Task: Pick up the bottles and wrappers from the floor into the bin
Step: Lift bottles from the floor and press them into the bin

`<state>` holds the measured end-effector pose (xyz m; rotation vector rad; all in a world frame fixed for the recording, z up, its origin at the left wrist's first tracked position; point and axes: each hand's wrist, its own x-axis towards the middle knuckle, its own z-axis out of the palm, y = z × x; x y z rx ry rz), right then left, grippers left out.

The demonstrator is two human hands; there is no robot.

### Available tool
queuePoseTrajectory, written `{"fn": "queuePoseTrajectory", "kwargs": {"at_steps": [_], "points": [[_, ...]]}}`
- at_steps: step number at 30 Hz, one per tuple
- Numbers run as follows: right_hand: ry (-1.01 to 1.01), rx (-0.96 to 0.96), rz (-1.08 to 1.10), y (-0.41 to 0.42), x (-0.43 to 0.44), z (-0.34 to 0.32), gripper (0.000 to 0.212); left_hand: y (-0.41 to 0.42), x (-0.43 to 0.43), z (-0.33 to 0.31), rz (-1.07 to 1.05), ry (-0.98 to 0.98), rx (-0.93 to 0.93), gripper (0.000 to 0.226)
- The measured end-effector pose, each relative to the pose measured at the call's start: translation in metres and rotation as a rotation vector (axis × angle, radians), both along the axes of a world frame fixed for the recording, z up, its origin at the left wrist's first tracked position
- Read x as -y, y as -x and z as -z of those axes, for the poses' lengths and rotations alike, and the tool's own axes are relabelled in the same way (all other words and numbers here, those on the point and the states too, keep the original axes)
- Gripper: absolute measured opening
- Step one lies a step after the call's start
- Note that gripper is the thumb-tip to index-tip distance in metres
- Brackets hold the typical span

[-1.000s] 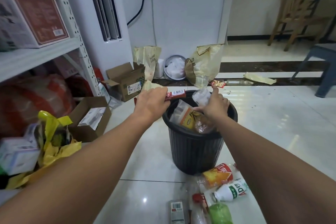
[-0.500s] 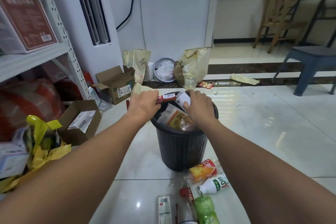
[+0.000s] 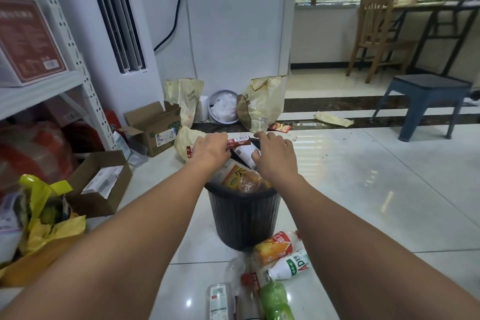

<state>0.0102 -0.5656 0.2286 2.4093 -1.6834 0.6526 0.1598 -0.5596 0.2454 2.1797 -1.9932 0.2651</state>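
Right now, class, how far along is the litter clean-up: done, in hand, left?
Done: a yellow-labelled bottle sits in the black bin. In hand: the left hand holds a red wrapper over it. Left: orange-labelled bottle, white bottle, green bottle on the floor.
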Motion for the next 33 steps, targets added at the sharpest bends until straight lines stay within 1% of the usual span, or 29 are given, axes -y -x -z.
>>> {"fn": "queuePoseTrajectory", "kwargs": {"at_steps": [2,5,9,11,13,16,20,22,25,27,29,31,33], "points": [[0.000,0.020,0.012,0.002,0.002,-0.001,0.041,0.001,0.010,-0.002,0.009,-0.015,0.024,0.025],[0.002,0.078,0.046,0.005,0.007,-0.001,0.038,0.001,0.026,-0.002,0.008,-0.071,0.040,0.034],[0.005,0.079,0.059,0.007,0.015,0.002,0.038,-0.002,0.047,0.005,-0.003,-0.162,0.111,0.050],[0.009,0.079,0.059,0.007,0.022,0.004,0.038,-0.001,0.060,0.008,-0.002,-0.156,0.091,0.058],[0.003,0.081,0.061,0.008,0.027,0.006,0.037,0.001,0.067,0.011,0.025,-0.148,0.033,0.061],[0.000,0.081,0.070,0.008,0.030,0.010,0.036,-0.001,0.072,0.014,0.080,-0.128,0.031,0.051],[-0.025,0.113,0.061,0.004,0.022,0.021,0.037,0.000,0.064,0.016,0.136,0.003,-0.015,0.033],[-0.043,0.126,0.055,0.003,0.014,0.028,0.040,0.008,0.054,0.019,0.164,0.026,-0.081,0.031],[-0.067,0.127,0.061,0.007,0.001,0.034,0.044,0.023,0.032,0.026,0.148,-0.034,-0.206,0.034],[-0.085,0.123,0.067,0.013,-0.009,0.036,0.047,0.029,0.017,0.031,0.138,-0.065,-0.197,0.037],[-0.105,0.118,0.075,0.020,-0.020,0.038,0.051,0.033,0.002,0.034,0.125,-0.057,-0.170,0.037],[-0.118,0.106,0.084,0.030,-0.032,0.040,0.053,0.037,-0.015,0.036,0.131,-0.007,-0.124,0.037],[-0.115,0.088,0.087,0.039,-0.045,0.042,0.054,0.041,-0.031,0.036,0.182,0.067,-0.065,0.038]]}}
